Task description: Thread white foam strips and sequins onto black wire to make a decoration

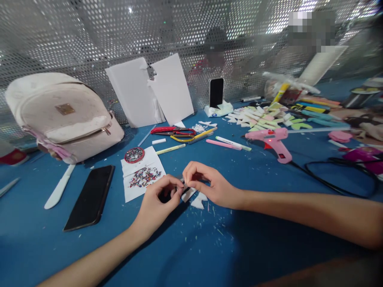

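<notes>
My left hand point(160, 197) and my right hand point(206, 183) meet over the blue table point(209, 247), fingers pinched together on a small dark piece point(183, 184) between them that I cannot make out. White foam scraps point(197, 199) lie just under the hands. To the left of them a white paper point(142, 177) carries a heap of coloured sequins, with a round lid of sequins point(134, 155) at its top corner. A black phone point(90, 196) lies face down further left.
A white backpack point(62, 113) stands at the back left, white foam sheets point(152, 89) lean on the mesh wall. Scissors point(176, 133), pens, a pink glue gun point(273, 141) with black cable, cut foam pieces point(263, 115) and a propped phone point(216, 92) fill the back.
</notes>
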Demonstrator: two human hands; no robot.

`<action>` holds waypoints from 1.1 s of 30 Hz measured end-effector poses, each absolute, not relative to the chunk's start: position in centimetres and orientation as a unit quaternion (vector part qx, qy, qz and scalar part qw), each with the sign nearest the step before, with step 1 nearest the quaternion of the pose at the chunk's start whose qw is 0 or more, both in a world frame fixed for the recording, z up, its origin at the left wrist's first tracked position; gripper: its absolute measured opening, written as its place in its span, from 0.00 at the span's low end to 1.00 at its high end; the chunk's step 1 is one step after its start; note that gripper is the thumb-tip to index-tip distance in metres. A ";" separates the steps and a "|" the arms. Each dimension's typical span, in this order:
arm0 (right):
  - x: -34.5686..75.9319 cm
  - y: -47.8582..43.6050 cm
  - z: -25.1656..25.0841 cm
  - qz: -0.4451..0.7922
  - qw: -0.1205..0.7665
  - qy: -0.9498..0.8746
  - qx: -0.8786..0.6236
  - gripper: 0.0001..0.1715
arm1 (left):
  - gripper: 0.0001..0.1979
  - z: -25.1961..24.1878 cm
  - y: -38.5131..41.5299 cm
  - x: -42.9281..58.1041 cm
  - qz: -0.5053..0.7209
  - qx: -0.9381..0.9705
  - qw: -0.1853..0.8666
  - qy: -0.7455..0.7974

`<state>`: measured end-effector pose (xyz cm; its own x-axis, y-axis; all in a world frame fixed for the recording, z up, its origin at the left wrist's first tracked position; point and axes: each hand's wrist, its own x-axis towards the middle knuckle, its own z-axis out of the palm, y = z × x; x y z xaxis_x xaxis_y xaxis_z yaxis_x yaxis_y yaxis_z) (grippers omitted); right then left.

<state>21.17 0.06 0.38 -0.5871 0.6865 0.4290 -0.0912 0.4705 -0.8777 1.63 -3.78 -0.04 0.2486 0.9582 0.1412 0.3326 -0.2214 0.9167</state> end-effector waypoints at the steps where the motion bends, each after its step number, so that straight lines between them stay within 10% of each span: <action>1: 21.2 0.1 0.4 0.474 0.409 -0.754 -0.196 0.06 | 0.03 0.0 -3.8 1.7 0.389 0.679 0.402 0.475; 33: 21.1 0.1 0.3 0.444 0.424 -0.763 -0.203 0.07 | 0.09 0.4 -3.9 1.7 0.410 0.673 0.392 0.474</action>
